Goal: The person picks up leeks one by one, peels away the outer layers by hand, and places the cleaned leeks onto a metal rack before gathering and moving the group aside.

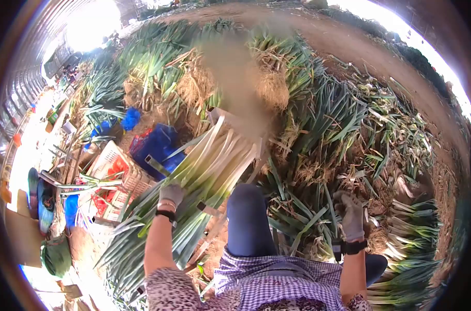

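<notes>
Clothing as seen from the head camera. Left hand (170,196): covered by a grey glove (173,191) with a pale cuff. A narrow black band (166,214) circles the wrist just below it. Right hand (351,215): a matching grey glove, closed at the wrist by a wider black strap (354,247) with a small dark block on its inner side. Forearms: bare between wrist and sleeve. Sleeves (169,293): loose fabric in a brown-and-cream leopard print, on both arms. Torso: purple-and-white checked cloth (277,287), lying in soft folds. Legs: smooth, plain dark blue trousers (247,217).
</notes>
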